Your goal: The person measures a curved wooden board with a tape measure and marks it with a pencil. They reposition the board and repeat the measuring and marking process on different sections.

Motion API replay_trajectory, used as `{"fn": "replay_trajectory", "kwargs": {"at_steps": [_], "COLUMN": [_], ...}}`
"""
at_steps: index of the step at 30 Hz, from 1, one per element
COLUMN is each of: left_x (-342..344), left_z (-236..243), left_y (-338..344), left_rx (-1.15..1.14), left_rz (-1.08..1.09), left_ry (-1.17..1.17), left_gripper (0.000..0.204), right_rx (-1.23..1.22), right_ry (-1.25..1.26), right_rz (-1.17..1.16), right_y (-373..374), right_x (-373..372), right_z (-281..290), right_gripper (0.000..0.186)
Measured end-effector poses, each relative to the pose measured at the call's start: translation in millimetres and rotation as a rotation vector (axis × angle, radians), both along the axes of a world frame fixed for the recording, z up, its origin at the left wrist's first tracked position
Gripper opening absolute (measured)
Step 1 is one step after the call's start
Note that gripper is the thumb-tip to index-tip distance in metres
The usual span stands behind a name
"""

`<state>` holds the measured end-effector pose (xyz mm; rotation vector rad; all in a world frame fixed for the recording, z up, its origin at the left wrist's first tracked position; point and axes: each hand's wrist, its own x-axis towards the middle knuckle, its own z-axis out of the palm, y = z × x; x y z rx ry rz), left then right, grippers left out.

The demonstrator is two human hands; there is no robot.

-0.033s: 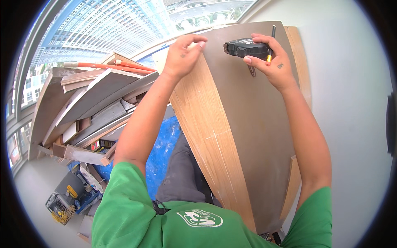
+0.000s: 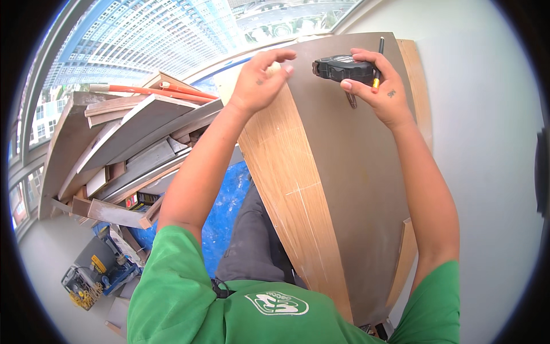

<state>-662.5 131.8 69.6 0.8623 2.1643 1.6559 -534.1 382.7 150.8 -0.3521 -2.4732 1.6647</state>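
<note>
My right hand (image 2: 382,83) grips a black tape measure (image 2: 345,69) between thumb and fingers, above the upper part of a brown board (image 2: 349,155). A dark pencil (image 2: 381,53) with a yellow end is tucked upright in the same hand, and a brown strap hangs under the tape measure. My left hand (image 2: 262,80) is raised over the top of a wood-grain plank (image 2: 295,189), its thumb and forefinger apart with nothing seen between them. The other left fingers are mostly hidden. White marking lines cross the plank, which lies along the brown board's left side.
Stacked offcut boards (image 2: 132,137) fill the left, with orange tubes (image 2: 149,94) on top. Blue sheeting (image 2: 226,200) covers part of the floor. A grey and yellow tool (image 2: 91,272) stands lower left. A window (image 2: 149,40) is beyond, and a pale wall (image 2: 481,143) is at right.
My left hand has shifted slightly right and down, its thumb and forefinger still apart. The right hand, with the tape measure and pencil, has moved very slightly right and down.
</note>
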Motion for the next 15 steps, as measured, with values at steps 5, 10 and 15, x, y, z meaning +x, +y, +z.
{"fn": "replay_trajectory", "kwargs": {"at_steps": [5,10,15], "left_x": [17,21,2], "left_z": [8,-2,-15], "left_y": [11,26,24], "left_rx": [0.045,0.014,-0.059], "left_rz": [-0.050,0.023,-0.011], "left_ry": [0.089,0.127,0.086], "left_gripper": [0.045,0.041,0.039], "right_rx": [-0.043,0.049,0.267], "right_ry": [-0.077,-0.115,-0.185], "right_rz": [0.027,0.050,0.110], "right_y": [-10,-11,-11], "right_x": [-16,-28,-56], "right_z": [0,-3,-3], "right_gripper": [0.059,0.058,0.059]}}
